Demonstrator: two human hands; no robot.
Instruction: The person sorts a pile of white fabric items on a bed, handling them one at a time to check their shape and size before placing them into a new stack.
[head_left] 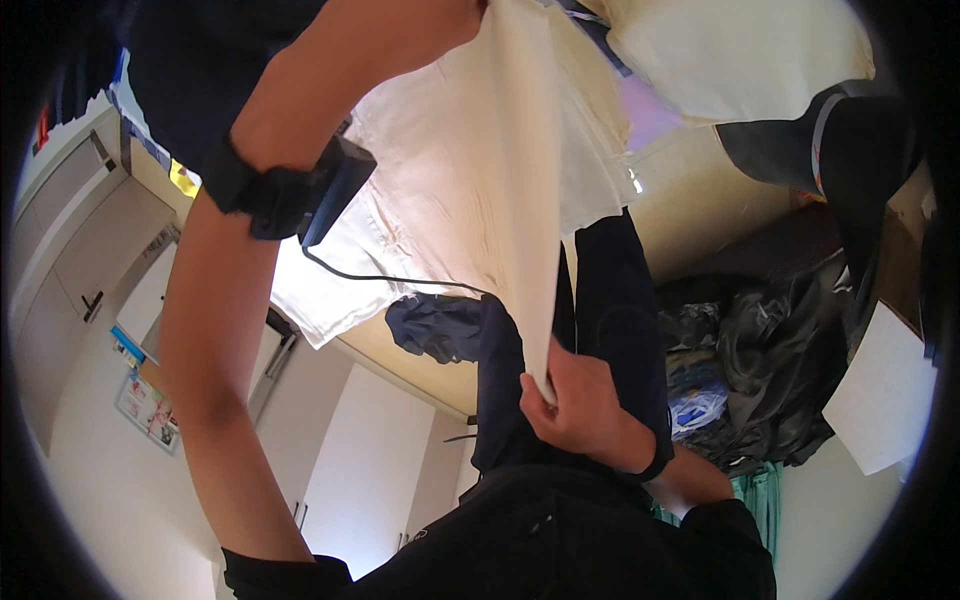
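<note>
A long folded strip of cream cloth stretches between my two hands. My right hand is closed on its lower end, fingers wrapped round the edge, just above my lap. At the upper edge of the picture my left hand meets the strip's far end; the cloth runs taut from it, though the fingers are mostly cut off. Beneath the strip, more cream fabric lies spread on a table, its near edge hanging over. A black strapped device with a thin cable sits on my left wrist.
Another cream fabric piece lies at the far right, beside a dark curved object. Black plastic bags are heaped to the right of my legs, near a white sheet. Pale cabinets stand on the left. Dark cloth lies below the table edge.
</note>
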